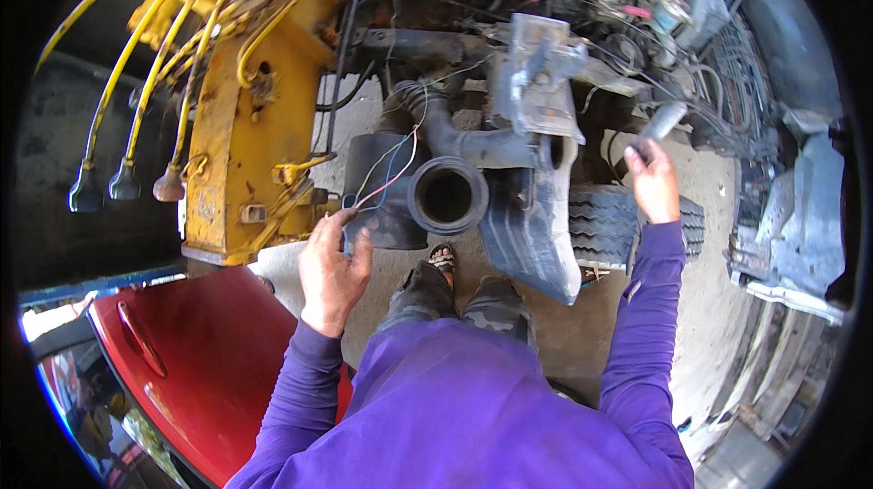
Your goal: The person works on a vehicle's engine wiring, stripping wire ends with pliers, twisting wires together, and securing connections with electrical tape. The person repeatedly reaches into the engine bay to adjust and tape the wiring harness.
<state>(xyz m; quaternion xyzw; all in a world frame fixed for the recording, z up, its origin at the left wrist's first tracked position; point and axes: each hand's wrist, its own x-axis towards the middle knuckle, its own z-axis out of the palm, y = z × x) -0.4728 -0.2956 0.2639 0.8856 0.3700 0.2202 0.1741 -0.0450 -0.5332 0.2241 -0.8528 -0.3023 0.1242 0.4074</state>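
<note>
Fingers, left hand (333,269): pinched on a bundle of thin coloured wires (389,175), just left of centre of the frame.
Fingers, right hand (654,182): clenched round a grey cylindrical tool (662,121), right of centre.
Wires: red, blue and pale strands ran up from the left fingertips to a black ribbed hose (426,112) above.
Round black duct opening (447,195): sat at mid-frame, just right of the left hand, facing the camera.
Grey metal bracket (539,80): stood above the duct, between the two hands.
Yellow machine body (238,116): filled the upper left, with yellow cables (136,80) hanging off it.
Red panel (186,353): lay at lower left.
Tyre (605,225): lay on the ground below the right hand.
Sleeves: purple on both arms.
</note>
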